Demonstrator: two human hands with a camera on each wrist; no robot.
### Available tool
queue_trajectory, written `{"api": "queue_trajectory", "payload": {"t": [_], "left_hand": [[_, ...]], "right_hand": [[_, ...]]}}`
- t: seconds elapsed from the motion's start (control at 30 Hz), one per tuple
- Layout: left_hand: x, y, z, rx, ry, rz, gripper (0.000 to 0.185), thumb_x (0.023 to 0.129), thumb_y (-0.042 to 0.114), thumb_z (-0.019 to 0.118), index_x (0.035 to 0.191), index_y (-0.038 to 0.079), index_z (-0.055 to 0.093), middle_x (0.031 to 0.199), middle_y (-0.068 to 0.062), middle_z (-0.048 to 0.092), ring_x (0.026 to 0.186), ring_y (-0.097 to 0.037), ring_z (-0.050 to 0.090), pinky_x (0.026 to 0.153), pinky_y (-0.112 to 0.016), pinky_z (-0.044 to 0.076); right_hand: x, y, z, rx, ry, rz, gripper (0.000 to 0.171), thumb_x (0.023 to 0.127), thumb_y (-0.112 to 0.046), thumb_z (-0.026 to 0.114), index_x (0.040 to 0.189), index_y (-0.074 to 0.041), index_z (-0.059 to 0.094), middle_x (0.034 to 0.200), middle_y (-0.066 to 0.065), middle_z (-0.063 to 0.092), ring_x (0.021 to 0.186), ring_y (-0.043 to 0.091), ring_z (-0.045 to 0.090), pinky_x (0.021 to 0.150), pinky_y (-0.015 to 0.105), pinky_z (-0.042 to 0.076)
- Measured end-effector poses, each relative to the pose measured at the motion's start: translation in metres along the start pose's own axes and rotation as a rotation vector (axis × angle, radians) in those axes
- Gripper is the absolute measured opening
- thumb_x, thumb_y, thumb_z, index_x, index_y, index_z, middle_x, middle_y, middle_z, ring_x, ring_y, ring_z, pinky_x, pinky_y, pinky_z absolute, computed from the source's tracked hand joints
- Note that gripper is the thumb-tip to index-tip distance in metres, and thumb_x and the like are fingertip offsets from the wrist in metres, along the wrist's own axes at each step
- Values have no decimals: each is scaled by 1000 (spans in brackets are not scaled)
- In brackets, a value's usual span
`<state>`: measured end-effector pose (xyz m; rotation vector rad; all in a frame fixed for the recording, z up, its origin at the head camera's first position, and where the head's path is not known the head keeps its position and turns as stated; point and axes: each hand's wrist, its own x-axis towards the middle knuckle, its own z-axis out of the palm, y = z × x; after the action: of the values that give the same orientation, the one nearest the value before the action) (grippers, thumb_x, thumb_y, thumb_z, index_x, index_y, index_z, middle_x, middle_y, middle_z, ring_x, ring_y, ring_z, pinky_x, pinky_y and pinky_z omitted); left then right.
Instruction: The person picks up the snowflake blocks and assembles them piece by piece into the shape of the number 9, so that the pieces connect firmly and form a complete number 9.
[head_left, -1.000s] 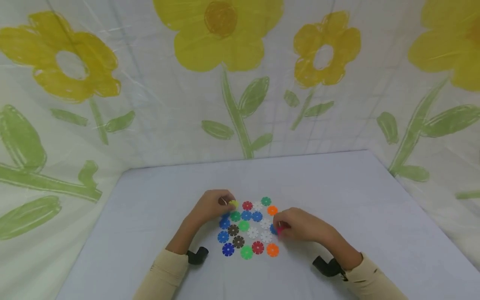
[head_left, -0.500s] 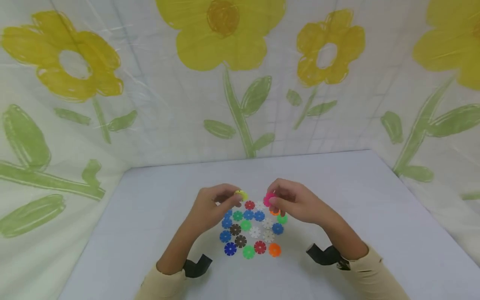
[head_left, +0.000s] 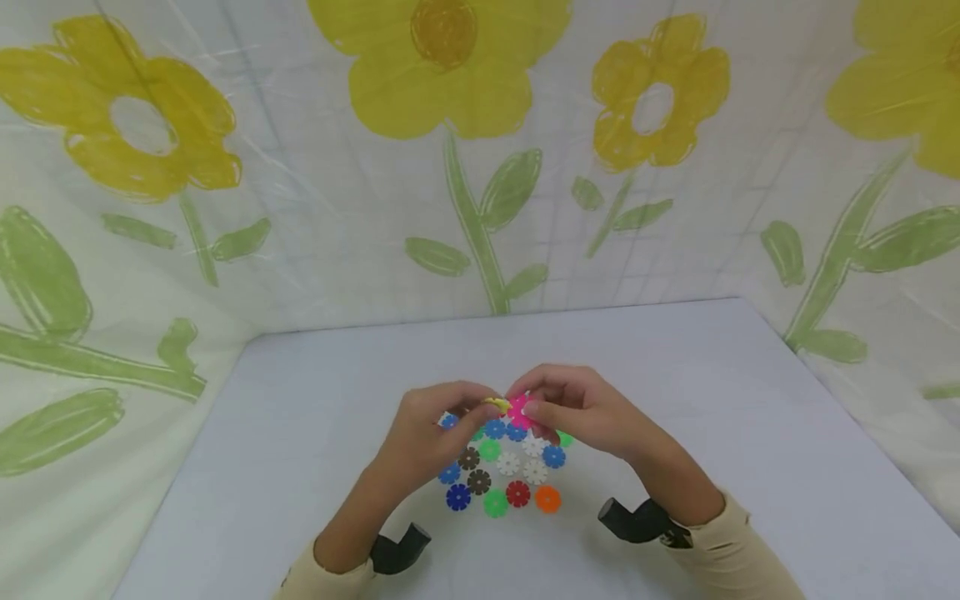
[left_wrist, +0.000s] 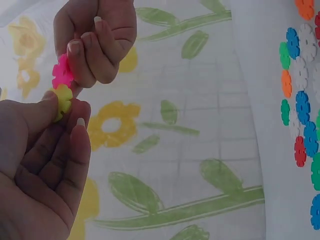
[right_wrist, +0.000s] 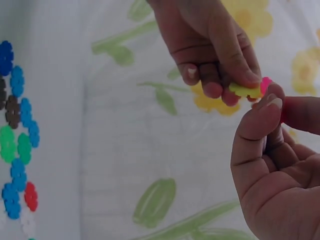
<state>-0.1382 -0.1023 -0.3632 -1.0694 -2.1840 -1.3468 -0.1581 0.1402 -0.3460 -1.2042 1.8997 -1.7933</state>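
Between thumb and fingers, my left hand (head_left: pixel 431 425) pinches a yellow notched plastic disc (left_wrist: pixel 63 101). My right hand (head_left: pixel 592 408) pinches a pink disc (head_left: pixel 520 411) of the same snowflake-like kind. Both hands are raised above the table, and the two discs meet edge to edge in the left wrist view. From these frames I cannot tell how deep their notches engage. In the right wrist view my fingers hide most of the pink disc, while the yellow disc (right_wrist: pixel 245 90) shows nearly flat-on to its edge.
Several loose discs lie below the hands, among them an orange disc (head_left: pixel 548 499), a dark blue disc (head_left: pixel 458 497) and a brown disc (head_left: pixel 478 482). They rest on a white-covered table (head_left: pixel 300 467). Behind it hangs a flower-printed sheet (head_left: pixel 315 250).
The right hand has lifted the pink disc off the table and carried it left. The left hand has raised the yellow disc and moved right, and the two discs now meet.
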Motion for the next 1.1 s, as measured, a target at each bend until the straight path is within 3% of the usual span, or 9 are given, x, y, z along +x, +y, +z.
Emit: {"api": "queue_trajectory", "payload": {"t": [0.2, 0.43, 0.63, 0.83, 0.97, 1.1], "left_hand": [[-1, 9, 0, 134, -3, 23, 15, 86, 4, 79, 100, 5, 74, 94, 0, 75, 79, -6, 69, 71, -18, 55], [-3, 14, 2, 269, 33, 119, 16, 80, -1, 82, 92, 3, 72, 85, -3, 74, 74, -10, 70, 69, -15, 53], [-4, 19, 4, 340, 57, 161, 20, 76, -3, 84, 89, 3, 70, 81, -3, 73, 73, -13, 71, 68, -17, 55], [-6, 21, 8, 357, 52, 167, 18, 77, -4, 83, 87, 3, 70, 78, -2, 72, 70, -13, 70, 68, -17, 55], [-6, 19, 7, 353, 14, 169, 15, 80, -2, 82, 88, 3, 70, 78, -3, 72, 68, -12, 69, 68, -16, 54], [-2, 15, -8, 317, -97, 86, 13, 86, 5, 80, 97, 5, 72, 88, -1, 73, 75, -9, 69, 72, -18, 55]], "right_hand": [[0, 2, 2, 22, -32, -25, 19, 102, 1, 51, 120, 4, 57, 75, 13, 55, 60, 24, 50, 53, 27, 49], [-1, 1, 4, 73, -55, -24, 17, 102, 0, 52, 118, 3, 46, 71, 14, 51, 60, 26, 48, 55, 27, 48], [0, -1, 6, 96, -89, -44, 15, 101, 4, 51, 115, 4, 44, 72, 16, 50, 58, 32, 46, 53, 32, 48], [-1, -2, 9, 95, -75, 7, 16, 100, 4, 54, 113, 4, 44, 72, 18, 52, 57, 32, 47, 55, 28, 50], [-1, 0, 9, 78, -52, 58, 17, 101, -2, 57, 112, 1, 45, 71, 18, 53, 57, 29, 48, 55, 27, 49], [4, 8, 11, 65, -26, 68, 20, 102, -8, 57, 115, 1, 44, 70, 15, 52, 58, 25, 48, 54, 27, 47]]}}
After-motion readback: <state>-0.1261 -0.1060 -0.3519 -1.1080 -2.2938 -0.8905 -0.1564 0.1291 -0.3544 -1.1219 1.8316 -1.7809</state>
